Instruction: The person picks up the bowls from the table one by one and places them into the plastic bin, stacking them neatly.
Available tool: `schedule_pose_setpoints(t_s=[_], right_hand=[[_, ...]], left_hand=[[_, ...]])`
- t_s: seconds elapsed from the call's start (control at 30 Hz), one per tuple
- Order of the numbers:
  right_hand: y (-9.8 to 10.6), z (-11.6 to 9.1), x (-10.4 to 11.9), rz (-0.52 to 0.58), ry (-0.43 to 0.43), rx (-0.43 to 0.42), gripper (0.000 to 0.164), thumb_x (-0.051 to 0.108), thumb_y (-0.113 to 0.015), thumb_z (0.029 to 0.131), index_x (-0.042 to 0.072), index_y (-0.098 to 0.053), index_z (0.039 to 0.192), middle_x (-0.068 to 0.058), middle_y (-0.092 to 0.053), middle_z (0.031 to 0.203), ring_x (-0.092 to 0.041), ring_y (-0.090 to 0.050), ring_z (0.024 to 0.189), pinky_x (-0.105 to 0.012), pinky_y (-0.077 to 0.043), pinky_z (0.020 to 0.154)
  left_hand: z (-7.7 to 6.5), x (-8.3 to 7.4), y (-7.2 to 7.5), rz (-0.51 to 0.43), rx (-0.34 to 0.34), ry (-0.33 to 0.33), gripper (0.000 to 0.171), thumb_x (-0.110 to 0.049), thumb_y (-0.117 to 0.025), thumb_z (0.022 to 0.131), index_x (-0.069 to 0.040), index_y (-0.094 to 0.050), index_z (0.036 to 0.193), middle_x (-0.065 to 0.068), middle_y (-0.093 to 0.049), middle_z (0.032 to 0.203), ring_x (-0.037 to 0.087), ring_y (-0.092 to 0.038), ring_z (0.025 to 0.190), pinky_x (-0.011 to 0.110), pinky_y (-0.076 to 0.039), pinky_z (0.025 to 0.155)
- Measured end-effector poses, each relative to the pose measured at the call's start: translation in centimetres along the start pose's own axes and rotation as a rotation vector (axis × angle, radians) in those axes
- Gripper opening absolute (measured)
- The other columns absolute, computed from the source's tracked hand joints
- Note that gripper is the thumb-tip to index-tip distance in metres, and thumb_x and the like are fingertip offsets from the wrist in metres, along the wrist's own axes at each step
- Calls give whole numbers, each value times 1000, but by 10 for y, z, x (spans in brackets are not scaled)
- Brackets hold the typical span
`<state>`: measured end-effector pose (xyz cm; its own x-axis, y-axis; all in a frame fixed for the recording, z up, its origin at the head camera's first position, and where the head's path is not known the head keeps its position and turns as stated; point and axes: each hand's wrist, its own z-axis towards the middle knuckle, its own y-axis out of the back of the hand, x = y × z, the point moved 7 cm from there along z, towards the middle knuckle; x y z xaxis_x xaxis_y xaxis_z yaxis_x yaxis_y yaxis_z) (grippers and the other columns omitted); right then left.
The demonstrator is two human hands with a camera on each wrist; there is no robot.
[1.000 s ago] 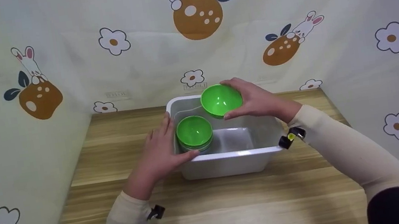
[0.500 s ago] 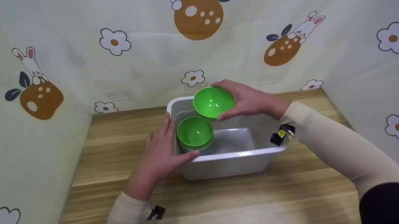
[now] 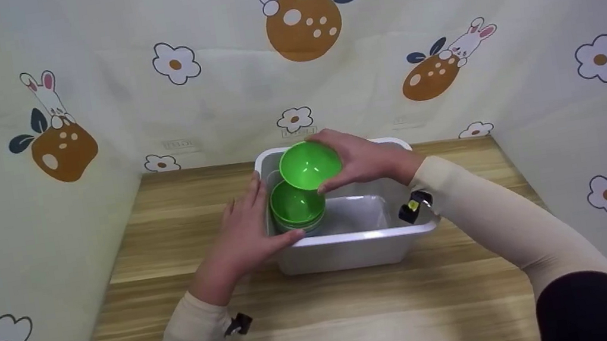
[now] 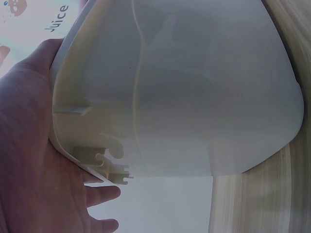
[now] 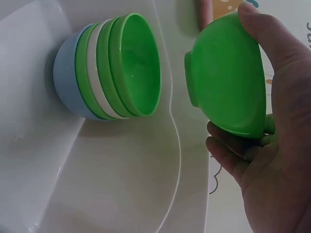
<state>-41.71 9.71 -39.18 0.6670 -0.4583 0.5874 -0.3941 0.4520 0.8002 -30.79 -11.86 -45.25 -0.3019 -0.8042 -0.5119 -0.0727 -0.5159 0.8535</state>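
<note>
My right hand (image 3: 360,156) grips a green bowl (image 3: 308,167) by its rim, thumb on the near side and fingers on the far side. The bowl hangs over a stack of bowls (image 3: 296,204) at the left end of a white plastic bin (image 3: 352,252). In the right wrist view, the stack has a green top bowl (image 5: 140,68), with green, white (image 5: 95,68) and light blue (image 5: 65,73) ones beneath. A gap separates it from the held bowl there. My left hand (image 3: 235,235) rests on the bin's front left corner, fingers along the left rim and thumb along the front rim.
The bin stands on a wood-grain table (image 3: 326,323). Its grey-white floor (image 3: 355,214) shows right of the stack. A pale curtain (image 3: 227,103) with rabbit, fruit and flower prints encloses the table at the back and both sides.
My right hand has carried the green bowl left and slightly toward me, from beside the stack to above it. The left hand stays at the bin's corner.
</note>
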Motion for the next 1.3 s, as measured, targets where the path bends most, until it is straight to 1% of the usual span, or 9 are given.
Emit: schedule_pose_setpoints(t_s=[0.07,0.17,0.3,0.43,0.63,0.73,0.87,1.13,1.3], right_hand=[[-3,2,0,1,9,7,107,50,-98,81,12,-45,166,-4,-57,149,-21,-60,131,-45,-54,110],[-7,5,0,-9,15,13,106,48,-99,81,15,-45,167,-2,-58,148,-20,-61,130,-44,-54,110],[-14,8,0,-24,21,27,107,46,-99,81,13,-44,167,-3,-58,150,-20,-60,133,-45,-53,112],[-19,10,1,-28,42,45,106,51,-97,82,13,-46,166,-2,-58,150,-19,-60,133,-44,-52,113],[-30,13,-3,-31,54,84,101,58,-95,82,20,-50,164,3,-59,145,-16,-60,129,-43,-53,112],[-33,14,-4,-31,55,89,103,59,-95,81,19,-50,164,2,-60,145,-16,-60,130,-43,-52,112],[-37,15,-5,-37,57,96,106,60,-95,82,15,-48,165,1,-60,150,-17,-58,135,-44,-48,117],[-48,19,-9,-52,70,124,107,61,-94,82,14,-48,165,0,-59,154,-19,-55,140,-45,-46,119],[-50,20,-12,-82,44,134,109,65,-94,80,15,-48,165,2,-59,153,-15,-55,138,-39,-47,118]], left_hand=[[0,-1,0,0,1,0,142,-99,-59,81,-5,-14,177,12,0,186,38,-12,170,66,-5,134],[-1,-1,1,-6,0,-1,142,-99,-59,81,-5,-13,177,12,0,186,38,-12,170,66,-4,134],[-1,-1,1,-10,-4,-3,142,-99,-60,81,-5,-13,177,12,-1,186,38,-12,170,66,-3,134],[0,-1,1,-13,-7,-9,141,-97,-61,82,-6,-13,177,13,-2,186,38,-13,170,66,-4,134],[0,0,0,-14,-6,-7,140,-97,-61,82,-7,-12,178,12,-3,186,37,-13,170,67,-6,134],[0,0,0,-8,-7,-7,140,-98,-60,83,-6,-13,178,12,-4,186,37,-13,170,67,-6,134],[0,-1,1,-9,-6,-15,139,-96,-60,84,-4,-14,177,13,-4,186,38,-13,170,67,-6,134],[-1,-2,1,-16,-2,-14,140,-97,-61,83,-3,-14,177,13,-3,186,37,-12,170,65,-4,134],[0,-1,0,-7,-4,-17,141,-97,-61,82,-3,-15,177,13,-3,185,38,-12,170,65,-5,134]])
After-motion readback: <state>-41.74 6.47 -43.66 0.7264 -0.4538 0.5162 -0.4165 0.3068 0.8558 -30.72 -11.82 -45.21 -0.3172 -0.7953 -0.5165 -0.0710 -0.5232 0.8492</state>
